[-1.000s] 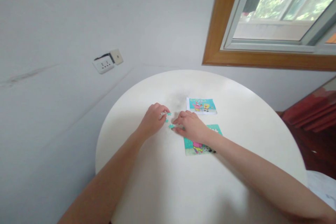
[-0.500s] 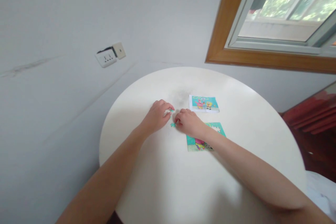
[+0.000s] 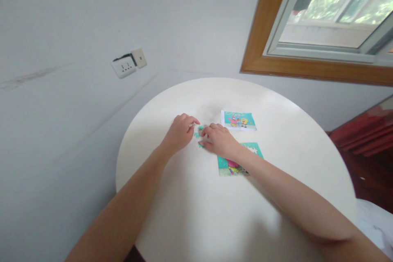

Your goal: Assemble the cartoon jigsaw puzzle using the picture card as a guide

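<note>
Several loose teal jigsaw pieces lie on the white table between my two hands. My left hand is at their left side, open, its index finger stretched toward the piece at the back. From the right, my right hand reaches over them with thumb and fingers apart. Its thumb is at the nearest piece, which it partly covers. Under my right wrist and forearm lies a partly assembled jigsaw puzzle, teal with a pink figure; its middle is hidden. Behind my right hand is a printed reference picture with a pink and a yellow cartoon figure.
The round white table stands close to a pale wall. A wall socket is at the left, and a wood-framed window at the upper right. Red fabric and white cloth are beyond the table's right edge.
My right thumb and fingers have spread apart over the pieces. My left hand has shifted slightly back and left, and more of the loose pieces now show between the hands.
</note>
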The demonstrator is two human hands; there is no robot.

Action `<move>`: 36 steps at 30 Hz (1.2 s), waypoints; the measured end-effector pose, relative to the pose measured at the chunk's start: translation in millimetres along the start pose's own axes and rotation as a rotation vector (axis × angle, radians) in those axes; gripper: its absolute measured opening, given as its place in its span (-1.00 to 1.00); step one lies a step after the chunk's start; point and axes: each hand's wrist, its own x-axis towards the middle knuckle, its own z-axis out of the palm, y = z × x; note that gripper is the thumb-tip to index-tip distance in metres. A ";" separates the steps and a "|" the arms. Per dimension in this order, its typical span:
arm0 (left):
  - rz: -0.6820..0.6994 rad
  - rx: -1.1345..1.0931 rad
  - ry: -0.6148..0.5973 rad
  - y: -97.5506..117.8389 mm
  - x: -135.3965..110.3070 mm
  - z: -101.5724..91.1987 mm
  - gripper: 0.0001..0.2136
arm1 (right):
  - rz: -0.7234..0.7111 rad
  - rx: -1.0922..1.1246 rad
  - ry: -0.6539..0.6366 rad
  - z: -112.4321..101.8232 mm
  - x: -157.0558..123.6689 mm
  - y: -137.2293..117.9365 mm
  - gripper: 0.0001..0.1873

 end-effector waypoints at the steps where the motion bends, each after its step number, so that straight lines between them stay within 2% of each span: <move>1: -0.007 0.001 0.010 -1.2 0.3 0.4 -0.74 | -0.012 -0.003 0.005 -0.3 4.7 0.8 -0.66; 6: -0.046 0.008 0.064 -7.3 1.4 0.9 -0.72 | -0.096 -0.030 -0.046 -5.5 30.2 4.9 -0.56; 11: -0.056 0.001 0.083 -9.4 1.8 0.8 -0.69 | -0.141 -0.021 -0.110 -10.7 42.5 9.8 -0.65; 20: -0.061 0.004 0.066 -11.0 1.0 5.4 -0.71 | -0.143 0.113 -0.111 -7.3 46.2 14.8 -0.72; 24: -0.049 0.000 0.053 -9.3 0.6 7.4 -0.75 | -0.141 0.198 -0.096 -3.3 45.8 15.8 -0.83; 30: -0.041 -0.006 0.043 -6.0 1.0 5.8 -0.79 | -0.128 0.317 -0.076 -1.1 43.5 15.5 -0.76; 36: -0.040 -0.017 0.046 -6.7 1.2 5.1 -0.79 | -0.066 0.497 -0.044 -2.4 43.9 25.4 -0.79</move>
